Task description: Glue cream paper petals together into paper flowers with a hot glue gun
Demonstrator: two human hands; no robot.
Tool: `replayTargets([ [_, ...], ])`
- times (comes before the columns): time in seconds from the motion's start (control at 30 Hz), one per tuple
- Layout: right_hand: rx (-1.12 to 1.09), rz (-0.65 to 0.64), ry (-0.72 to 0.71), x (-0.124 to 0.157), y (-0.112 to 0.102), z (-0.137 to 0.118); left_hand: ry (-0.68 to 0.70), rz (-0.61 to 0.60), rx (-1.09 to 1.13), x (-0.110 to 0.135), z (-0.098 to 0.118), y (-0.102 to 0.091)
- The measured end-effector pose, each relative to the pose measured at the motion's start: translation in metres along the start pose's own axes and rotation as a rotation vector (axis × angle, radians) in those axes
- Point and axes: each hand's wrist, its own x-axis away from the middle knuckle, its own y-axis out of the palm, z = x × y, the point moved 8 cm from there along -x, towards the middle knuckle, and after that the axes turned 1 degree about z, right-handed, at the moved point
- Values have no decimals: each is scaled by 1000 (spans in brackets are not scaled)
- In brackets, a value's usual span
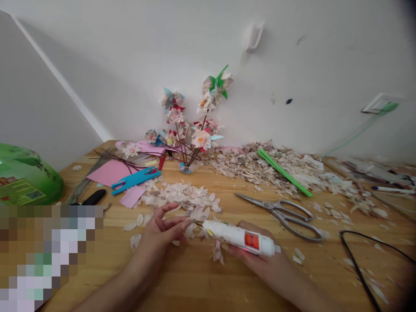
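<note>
My right hand (256, 251) is wrapped round a white hot glue gun (232, 236) with an orange-red window in its side, its nozzle pointing left. My left hand (165, 229) pinches thumb and finger together right at the nozzle's tip; what they hold is too small to make out. Just behind the hands lies a loose heap of pale petals (182, 195), with a few more scattered by my left wrist. Below the glue gun is a small pale petal cluster (217, 253) with a pinkish strip.
Paper-like flowers on twigs stand in a small clear holder (190, 168) at the back. Open-handled scissors (282, 212) lie right, a black cable (354, 255) beyond. Green strips (284, 171) cross a large petal pile (253, 167). Left are pink paper (108, 173), blue strips (136, 178) and a green bottle (29, 173).
</note>
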Motion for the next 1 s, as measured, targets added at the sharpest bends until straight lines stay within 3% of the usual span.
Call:
replayTargets([
  [0.27, 2, 135, 45, 1, -13, 13, -63, -37, 80, -2, -8, 1],
  [0.53, -110, 327, 165, -12, -45, 58, -101, -67, 176, -3, -11, 1],
  [0.67, -79, 309, 179, -25, -55, 75, -91, -62, 183, -3, -9, 1],
  [0.9, -29, 229, 301, -29, -49, 102, -89, -44, 166, -2, -7, 0],
  [1.0, -6, 284, 291, -29, -56, 108, -92, -37, 166, -3, -8, 0],
])
